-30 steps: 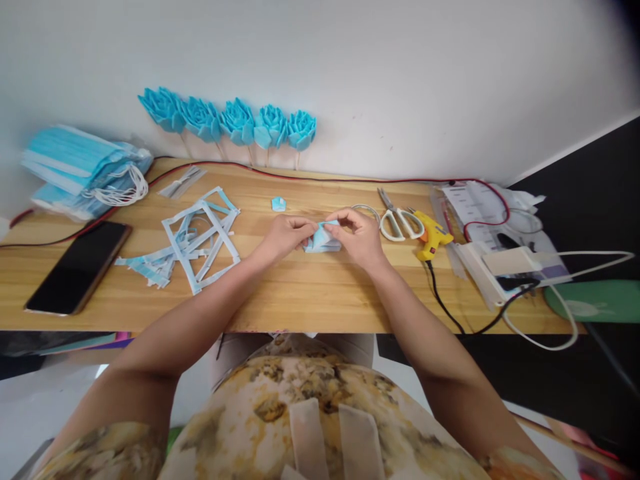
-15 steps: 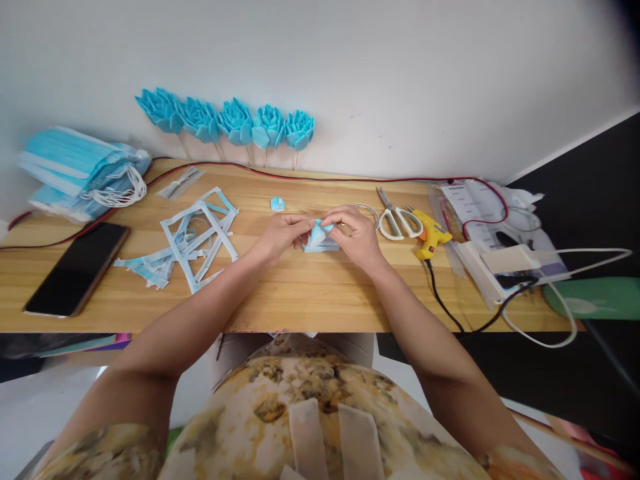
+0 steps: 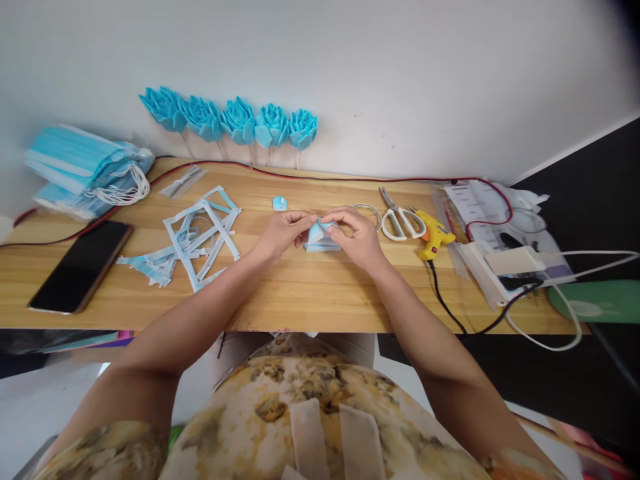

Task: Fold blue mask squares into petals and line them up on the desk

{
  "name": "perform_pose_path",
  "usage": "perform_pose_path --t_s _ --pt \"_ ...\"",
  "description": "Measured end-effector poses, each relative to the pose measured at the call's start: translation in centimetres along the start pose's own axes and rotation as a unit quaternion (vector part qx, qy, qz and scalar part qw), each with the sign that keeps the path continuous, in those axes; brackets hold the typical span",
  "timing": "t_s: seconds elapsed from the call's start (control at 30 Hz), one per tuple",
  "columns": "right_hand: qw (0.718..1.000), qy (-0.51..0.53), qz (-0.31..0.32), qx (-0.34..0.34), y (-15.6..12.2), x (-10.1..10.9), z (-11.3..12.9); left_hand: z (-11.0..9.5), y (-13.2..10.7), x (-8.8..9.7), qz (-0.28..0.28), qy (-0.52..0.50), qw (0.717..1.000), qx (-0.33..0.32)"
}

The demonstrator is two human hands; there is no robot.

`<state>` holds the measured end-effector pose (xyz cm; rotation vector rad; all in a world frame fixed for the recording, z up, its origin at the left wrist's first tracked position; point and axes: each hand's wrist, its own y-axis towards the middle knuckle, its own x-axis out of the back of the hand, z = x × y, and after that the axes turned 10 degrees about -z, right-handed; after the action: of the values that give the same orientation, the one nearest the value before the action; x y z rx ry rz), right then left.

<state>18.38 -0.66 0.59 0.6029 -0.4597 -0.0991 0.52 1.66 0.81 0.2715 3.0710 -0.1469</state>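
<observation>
Both hands pinch a small folded piece of pale blue mask fabric (image 3: 319,235) at mid-table.

The soft, creased piece sits on a small blue stack on the light wooden table (image 3: 310,293) — left hand (image 3: 281,235) and right hand (image 3: 356,237) are curled, fingertips closed on its upper fold — white-handled metal scissors (image 3: 397,220) lie just right.

Scissors (image 3: 400,223) maybe crowd right hand (image 3: 357,241)

A mottled yellow-brown garment (image 3: 310,387) bears two pale strips (image 3: 307,433). The left hand (image 3: 280,235) and right hand (image 3: 356,238) are bare.
</observation>
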Motion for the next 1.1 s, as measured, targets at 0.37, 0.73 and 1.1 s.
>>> perform_pose_path --t_s 0.37,0.73,1.1 --pt "0.989 0.086 0.05 -0.113 -0.09 0.44 0.17 -0.14 0.02 0.02 -0.027 -0.001 1.0 -0.003" --pt "0.962 0.118 0.066 -0.238 -0.12 0.17 -0.21 -0.6 -0.27 -0.29 -0.015 0.033 0.999 -0.04" --pt "0.964 0.112 0.074 -0.232 -0.14 0.21 0.11 -0.63 -0.33 -0.27 -0.015 0.042 0.998 -0.045"
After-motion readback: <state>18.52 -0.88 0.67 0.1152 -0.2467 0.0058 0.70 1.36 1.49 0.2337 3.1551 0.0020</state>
